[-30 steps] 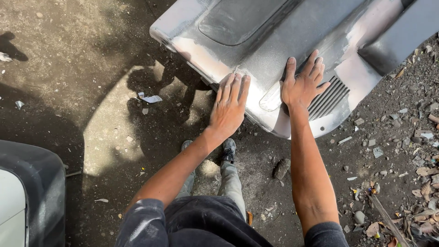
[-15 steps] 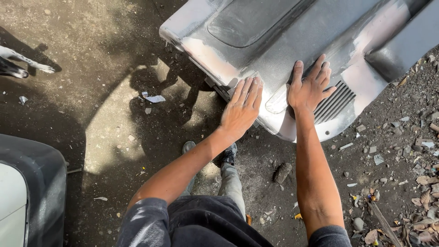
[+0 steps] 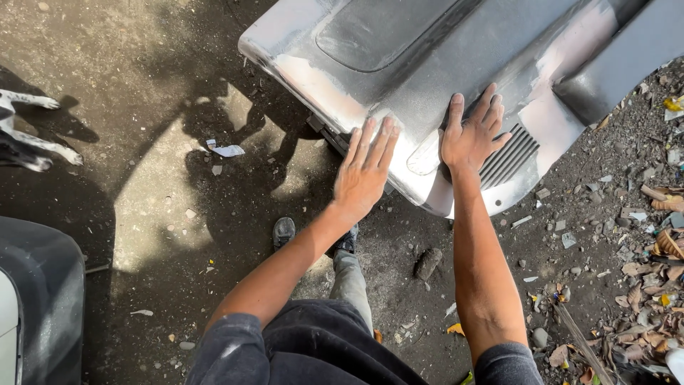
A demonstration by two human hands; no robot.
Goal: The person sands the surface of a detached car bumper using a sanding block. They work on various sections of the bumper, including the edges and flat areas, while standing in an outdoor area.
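The grey car body panel (image 3: 456,50) lies across the top of the view, raised above the dirt ground (image 3: 142,214), with pale sanded patches along its near edge and a ribbed vent (image 3: 509,157) near its lower corner. The left hand (image 3: 365,171) rests flat on the near edge of the panel, palm down, fingers straight and held close together. The right hand (image 3: 472,135) lies flat on the panel just beside the vent, fingers spread apart. Neither hand grips anything. Below the arms a dark shoe (image 3: 283,232) stands on the ground. A scrap of paper (image 3: 226,150) lies in the sunlit patch to the left. Dry leaves (image 3: 655,242) and small stones are scattered at the right. Two white animal legs (image 3: 35,125) show at the left edge.
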